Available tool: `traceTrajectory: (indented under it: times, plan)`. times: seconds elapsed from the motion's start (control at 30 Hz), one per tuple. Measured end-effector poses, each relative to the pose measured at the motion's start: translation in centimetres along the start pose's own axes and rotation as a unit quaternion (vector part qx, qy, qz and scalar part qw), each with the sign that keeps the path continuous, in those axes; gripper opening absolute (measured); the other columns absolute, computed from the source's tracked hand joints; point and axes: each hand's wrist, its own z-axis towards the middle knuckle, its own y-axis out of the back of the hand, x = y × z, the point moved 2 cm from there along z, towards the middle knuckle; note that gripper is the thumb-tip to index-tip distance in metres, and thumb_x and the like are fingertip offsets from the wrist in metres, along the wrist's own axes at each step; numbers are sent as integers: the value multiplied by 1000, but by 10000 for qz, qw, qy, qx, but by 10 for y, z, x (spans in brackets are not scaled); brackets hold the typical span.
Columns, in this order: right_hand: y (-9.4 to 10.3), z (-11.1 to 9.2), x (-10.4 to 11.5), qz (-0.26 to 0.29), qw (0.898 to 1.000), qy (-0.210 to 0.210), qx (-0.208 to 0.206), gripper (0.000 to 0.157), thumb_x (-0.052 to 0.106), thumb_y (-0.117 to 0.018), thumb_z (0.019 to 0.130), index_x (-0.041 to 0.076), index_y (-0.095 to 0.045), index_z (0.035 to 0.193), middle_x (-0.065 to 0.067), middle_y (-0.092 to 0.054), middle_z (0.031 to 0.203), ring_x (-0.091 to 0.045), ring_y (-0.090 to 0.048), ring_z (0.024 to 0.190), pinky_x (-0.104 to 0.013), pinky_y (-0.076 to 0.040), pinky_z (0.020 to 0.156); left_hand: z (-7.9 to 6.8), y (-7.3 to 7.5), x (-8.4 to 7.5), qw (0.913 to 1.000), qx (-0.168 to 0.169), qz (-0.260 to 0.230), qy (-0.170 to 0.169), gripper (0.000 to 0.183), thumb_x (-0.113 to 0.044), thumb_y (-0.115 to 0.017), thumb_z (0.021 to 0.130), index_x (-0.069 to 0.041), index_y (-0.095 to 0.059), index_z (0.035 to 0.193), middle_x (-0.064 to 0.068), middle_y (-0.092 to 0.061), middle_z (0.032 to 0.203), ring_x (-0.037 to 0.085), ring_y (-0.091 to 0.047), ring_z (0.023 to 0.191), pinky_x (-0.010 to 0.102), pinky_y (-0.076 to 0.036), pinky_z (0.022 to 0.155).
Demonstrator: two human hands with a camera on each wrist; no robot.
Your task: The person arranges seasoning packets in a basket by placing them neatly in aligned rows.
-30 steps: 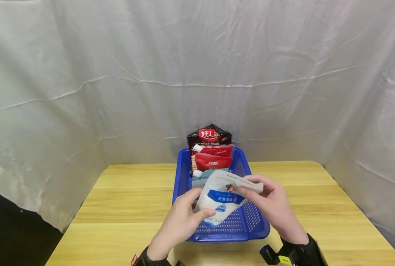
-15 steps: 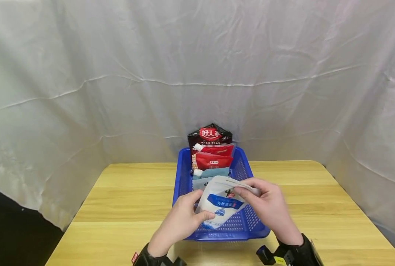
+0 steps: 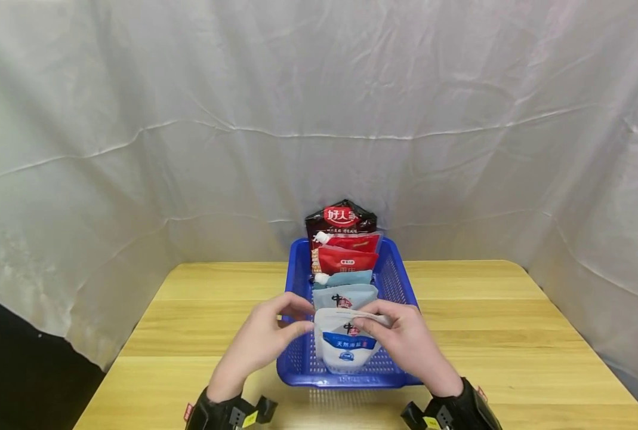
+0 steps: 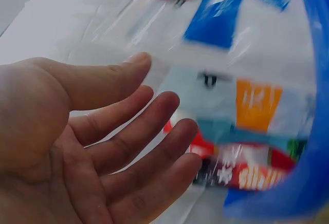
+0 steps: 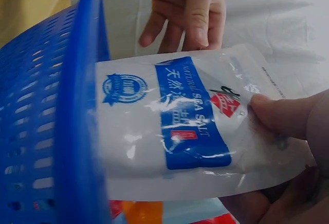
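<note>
A white and blue sea salt pouch [image 3: 345, 343] stands upright at the near end of the blue basket [image 3: 297, 377]. With thumb and fingers my right hand [image 3: 412, 340] pinches its top edge on the right; the right wrist view shows that thumb on the printed face of the salt pouch [image 5: 139, 131]. My left hand [image 3: 262, 337] hovers at the pouch's left side. In the left wrist view its fingers [image 4: 149, 136] are spread and relaxed, holding nothing. The lower part of the pouch sits inside the basket wall.
Behind the salt stand a pale blue pouch [image 3: 326, 295], a teal pouch [image 3: 353, 278], red pouches [image 3: 345, 261] with a white cap, and a tall black packet [image 3: 319, 224]. The wooden table [image 3: 216, 310] carries the basket, with a grey curtain [image 3: 319, 149] behind.
The salt pouch has gone from tilted above the basket to upright and lower at its near end. My left hand has let go and drawn left; my right hand has moved left with the pouch.
</note>
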Motion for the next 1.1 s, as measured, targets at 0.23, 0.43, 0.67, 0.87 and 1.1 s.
traceTrajectory:
  times: [0.23, 0.43, 0.67, 0.87, 1.1]
  plan:
    - [-7, 2, -15, -240, 9993, 55, 276, 5, 34, -66, 81, 30, -67, 84, 9, -66, 79, -11, -59, 74, -30, -54, 64, 5, 13, 20, 9940, -695, 647, 537, 28, -35, -65, 82, -23, -59, 106, -3, -58, 107, 13, -55, 91, 33, -51, 72]
    - [-9, 1, -16, -266, 9989, -50, 387, 4, 28, -68, 80, 28, -67, 83, 10, -65, 81, -10, -59, 72, -28, -53, 63, 10, 9, 39, 9861, -412, 1415, 764, 45, -38, -68, 80, -16, -55, 117, -1, -53, 116, 18, -53, 97, 40, -49, 76]
    - [-7, -1, 1, -369, 9986, -181, 320, 7, 15, -70, 78, 19, -68, 83, 6, -66, 82, -10, -58, 71, -28, -52, 62, 15, 1, 53, 9887, -59, 1276, 785, 51, -26, -67, 81, -10, -50, 126, 6, -49, 120, 17, -53, 95, 34, -51, 72]
    - [-9, 0, -11, -423, 9973, -291, 527, 10, 27, -70, 79, 30, -67, 88, 10, -64, 87, -10, -57, 75, -28, -51, 62, 15, -2, 58, 9918, 93, 1091, 663, 47, -18, -65, 83, -3, -49, 126, 11, -46, 120, 16, -53, 90, 26, -50, 65]
    - [-1, 5, -14, -61, 9986, 94, 525, 27, 37, -67, 81, 27, -63, 105, 7, -63, 102, -12, -56, 79, -24, -49, 61, 21, 2, 59, 9898, -174, 1255, 645, 49, -22, -64, 83, -5, -49, 126, 10, -46, 122, 17, -52, 93, 31, -51, 69]
